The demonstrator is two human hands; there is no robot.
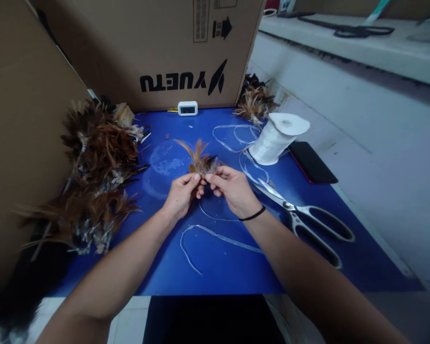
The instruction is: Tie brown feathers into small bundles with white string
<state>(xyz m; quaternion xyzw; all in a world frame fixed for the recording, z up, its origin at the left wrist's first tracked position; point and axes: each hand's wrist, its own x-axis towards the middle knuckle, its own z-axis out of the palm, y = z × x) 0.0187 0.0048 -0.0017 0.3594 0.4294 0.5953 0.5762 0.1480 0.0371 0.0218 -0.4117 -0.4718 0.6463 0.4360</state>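
Note:
A small bunch of brown and grey feathers (199,161) is pinched between my two hands above the blue tabletop. My left hand (182,193) grips its base from the left, thumb against the fingers. From the right, my right hand (232,188) holds the base too, with a black band round the wrist. The fingertips almost meet, and the quills between them are hidden. A thin white ribbon (215,232) lies loosely on the table below the hands, one strand running up close to them.
Large feather bundles (96,177) are heaped at the left, another feather bundle (256,100) at the back right. Right of my hands are a ribbon spool (275,138), open scissors (290,206) and a black phone (313,162). A small digital clock (188,109) stands before a cardboard box (146,43).

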